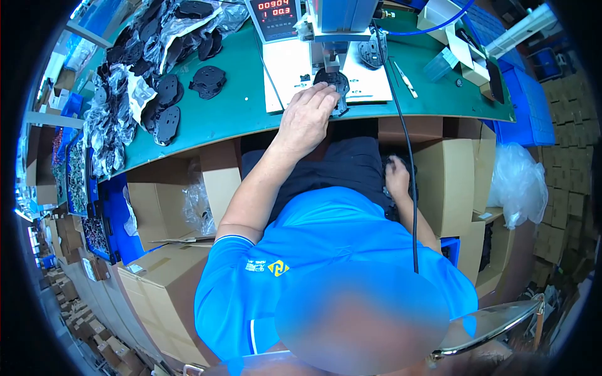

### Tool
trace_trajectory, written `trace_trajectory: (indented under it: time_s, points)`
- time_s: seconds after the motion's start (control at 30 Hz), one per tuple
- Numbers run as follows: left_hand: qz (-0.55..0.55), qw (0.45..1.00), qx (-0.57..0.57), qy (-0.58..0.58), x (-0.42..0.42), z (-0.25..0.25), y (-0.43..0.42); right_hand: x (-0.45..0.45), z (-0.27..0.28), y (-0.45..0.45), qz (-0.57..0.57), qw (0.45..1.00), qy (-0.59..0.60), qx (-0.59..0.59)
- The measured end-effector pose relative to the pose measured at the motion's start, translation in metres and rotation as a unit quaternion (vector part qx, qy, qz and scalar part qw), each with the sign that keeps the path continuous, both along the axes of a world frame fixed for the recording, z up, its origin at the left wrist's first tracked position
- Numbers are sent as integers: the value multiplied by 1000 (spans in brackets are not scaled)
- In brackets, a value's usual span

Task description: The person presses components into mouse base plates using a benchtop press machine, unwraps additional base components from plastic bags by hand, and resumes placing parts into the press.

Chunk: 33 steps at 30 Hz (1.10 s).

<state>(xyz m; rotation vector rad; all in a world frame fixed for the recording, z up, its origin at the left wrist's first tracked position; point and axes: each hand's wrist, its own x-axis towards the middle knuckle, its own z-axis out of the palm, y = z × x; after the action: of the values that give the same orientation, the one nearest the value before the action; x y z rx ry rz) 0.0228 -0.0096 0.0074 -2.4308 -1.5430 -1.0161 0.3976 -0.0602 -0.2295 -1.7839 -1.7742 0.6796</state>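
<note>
My left hand [308, 116] reaches over the front edge of the green bench, its fingers together on a black plastic part [337, 80]. The part sits on the white base plate [288, 69] of a bench press, directly under the metal press head [332, 53]; my fingers cover some of it. Low beside my right thigh, my right hand [396, 180] is at the edge of an open cardboard box, with dark pieces around its fingers. What those curled fingers hold is not clear. Another black part [372, 51] lies at the right of the press.
Black plates [168, 125] and crumpled plastic wrap [110, 119] cover the bench's left side. A display box [274, 17] stands behind. A black cable [411, 163] hangs past the right hand. A white-handled tool [406, 81] lies right. Cardboard boxes [448, 185] stand below the bench.
</note>
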Motion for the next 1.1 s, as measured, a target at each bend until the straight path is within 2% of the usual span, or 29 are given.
trace_trajectory:
  time_s: [0.07, 0.13, 0.3, 0.43, 0.57, 0.73, 0.83, 0.87, 0.9, 0.93, 1.0, 1.07, 1.1]
  points:
    - [6, 1000, -10, -3, 1, 2, -2, -49, 76, 17, 51, 996, 47, 56]
    - [7, 1000, -9, -8, 3, 2, -3, -84, 127, 29, 114, 982, 85, 126]
    - [14, 1000, -3, -18, 4, 1, -3, -141, 201, 63, 216, 913, 96, 333]
    - [3, 999, -9, -34, 2, 1, -4, -166, 216, 95, 238, 901, 62, 358]
    - [8, 1000, -5, -20, 1, -2, -4, -174, 201, 116, 273, 887, 39, 371]
    - [-5, 1000, 0, -28, -6, -4, -8, -180, 192, 117, 239, 892, 51, 381]
    - [-70, 984, -42, -161, -26, 7, -14, -180, 189, 119, 237, 894, 62, 374]
    - [-50, 977, -19, -204, -38, 7, -15, -180, 188, 119, 236, 897, 64, 369]
    - [56, 979, -32, -196, -51, 17, -20, -181, 186, 119, 233, 898, 65, 369]
    - [141, 974, 48, -171, -73, 0, -10, -181, 185, 119, 231, 896, 66, 373]
    - [296, 942, 81, -137, -118, -3, 2, -182, 184, 120, 227, 895, 66, 379]
    - [479, 876, 4, -66, -159, -6, 10, -183, 183, 121, 228, 893, 75, 382]
    - [530, 846, -17, -52, -176, -10, 15, -184, 183, 121, 225, 893, 74, 383]
